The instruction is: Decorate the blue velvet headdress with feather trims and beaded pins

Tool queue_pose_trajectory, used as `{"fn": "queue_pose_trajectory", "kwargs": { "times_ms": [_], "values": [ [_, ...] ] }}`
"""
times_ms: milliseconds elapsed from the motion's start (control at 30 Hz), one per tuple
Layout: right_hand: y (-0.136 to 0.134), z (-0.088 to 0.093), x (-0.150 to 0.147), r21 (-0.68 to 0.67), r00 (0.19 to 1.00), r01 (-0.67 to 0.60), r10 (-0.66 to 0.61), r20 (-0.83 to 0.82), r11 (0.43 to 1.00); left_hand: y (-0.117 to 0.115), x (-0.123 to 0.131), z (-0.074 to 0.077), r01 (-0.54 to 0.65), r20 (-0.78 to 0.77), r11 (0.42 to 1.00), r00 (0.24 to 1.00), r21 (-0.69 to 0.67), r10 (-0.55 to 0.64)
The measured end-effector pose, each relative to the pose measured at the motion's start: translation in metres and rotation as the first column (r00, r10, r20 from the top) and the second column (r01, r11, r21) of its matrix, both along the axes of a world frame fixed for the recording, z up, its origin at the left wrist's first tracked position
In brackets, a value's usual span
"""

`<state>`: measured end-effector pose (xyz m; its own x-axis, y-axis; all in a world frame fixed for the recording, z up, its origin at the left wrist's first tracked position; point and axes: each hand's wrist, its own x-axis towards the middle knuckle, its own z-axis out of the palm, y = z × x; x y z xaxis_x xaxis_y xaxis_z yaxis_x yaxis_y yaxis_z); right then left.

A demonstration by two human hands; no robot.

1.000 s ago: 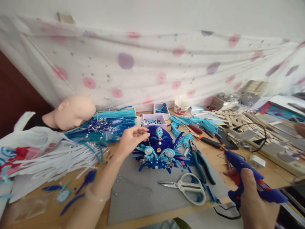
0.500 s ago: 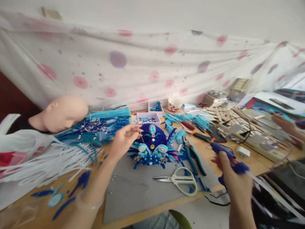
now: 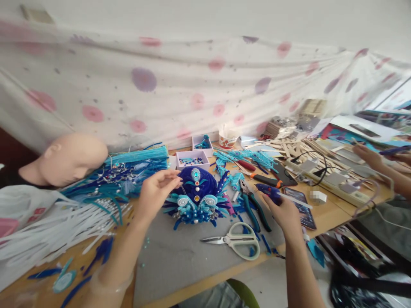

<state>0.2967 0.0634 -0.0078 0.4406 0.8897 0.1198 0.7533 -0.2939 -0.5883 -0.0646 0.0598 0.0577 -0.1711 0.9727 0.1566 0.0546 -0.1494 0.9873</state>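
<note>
A blue headdress [image 3: 197, 186] with beads, pearls and turquoise petals sits on the grey board [image 3: 173, 261]. My left hand [image 3: 159, 188] is at its upper left edge, thumb and fingers pinched together; something thin and pale seems to show below the fingertips, too small to name. My right hand [image 3: 285, 214] is closed around a blue hot glue gun [image 3: 269, 192], whose nozzle points left above the pliers [image 3: 255, 209]. A white glue stick [image 3: 297, 201] sticks out of its rear. Scissors with pale green handles [image 3: 244, 241] lie on the board in front of the headdress.
Two small boxes [image 3: 192, 160] of beads and parts stand behind the headdress. A mannequin head [image 3: 72, 156] lies at left near white stems [image 3: 64, 222]. At right are a phone [image 3: 300, 209], a power strip [image 3: 334, 186] and another person's hand [image 3: 369, 156].
My right hand has brought the glue gun left and up, closer to the headdress, uncovering the phone. My left hand keeps its pinch beside the headdress. The view has shifted slightly right.
</note>
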Motion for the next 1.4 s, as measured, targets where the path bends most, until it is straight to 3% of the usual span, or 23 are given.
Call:
{"fn": "queue_pose_trajectory", "kwargs": {
  "times_ms": [133, 267, 400, 467, 533, 633, 733, 833, 1000, 1100, 1400],
  "values": [
    [-0.011, 0.001, 0.0, -0.032, 1.0, 0.007, -0.006, 0.031, 0.999, 0.001, -0.001, -0.001, 0.012, 0.023, 1.0, 1.0, -0.004, -0.012],
    [-0.047, 0.015, -0.003, -0.142, 0.989, 0.03, -0.008, 0.149, 0.989, 0.003, -0.001, -0.004, 0.004, 0.002, 0.999, 1.0, 0.033, -0.004],
    [-0.093, 0.04, -0.016, -0.246, 0.999, -0.022, 0.03, 0.03, 0.969, 0.006, 0.001, -0.005, 0.017, -0.01, 0.998, 1.0, 0.064, -0.017],
    [-0.108, 0.053, -0.028, -0.196, 0.997, -0.066, 0.059, -0.043, 0.978, 0.007, 0.003, -0.005, 0.025, -0.008, 0.997, 1.0, 0.077, -0.024],
    [-0.113, 0.066, -0.043, -0.061, 0.986, -0.153, 0.149, -0.078, 0.986, 0.008, 0.004, -0.004, 0.03, -0.001, 0.996, 1.0, 0.089, -0.03],
    [-0.099, 0.087, -0.076, 0.224, 0.937, -0.33, 0.347, -0.043, 0.917, 0.008, 0.005, -0.005, 0.04, 0.017, 0.995, 0.999, 0.095, -0.042],
    [-0.065, 0.109, -0.118, 0.402, 0.835, -0.534, 0.539, 0.111, 0.744, 0.007, 0.004, -0.008, 0.041, 0.035, 0.993, 0.998, 0.11, -0.045],
    [-0.023, 0.125, -0.162, 0.375, 0.711, -0.699, 0.648, 0.271, 0.61, 0.006, 0.002, -0.011, 0.033, 0.047, 0.99, 0.998, 0.136, -0.04],
    [0.021, 0.126, -0.205, 0.092, 0.551, -0.826, 0.76, 0.345, 0.557, 0.007, 0.002, -0.013, 0.046, 0.062, 0.981, 0.996, 0.189, -0.059],
    [0.029, 0.121, -0.211, 0.04, 0.503, -0.854, 0.803, 0.321, 0.519, 0.007, 0.0, -0.013, 0.07, 0.051, 0.974, 0.995, 0.216, -0.083],
    [0.035, 0.115, -0.205, 0.136, 0.424, -0.905, 0.872, 0.244, 0.402, 0.007, -0.005, -0.014, 0.104, 0.017, 0.97, 0.994, 0.218, -0.11]
  ]
}}
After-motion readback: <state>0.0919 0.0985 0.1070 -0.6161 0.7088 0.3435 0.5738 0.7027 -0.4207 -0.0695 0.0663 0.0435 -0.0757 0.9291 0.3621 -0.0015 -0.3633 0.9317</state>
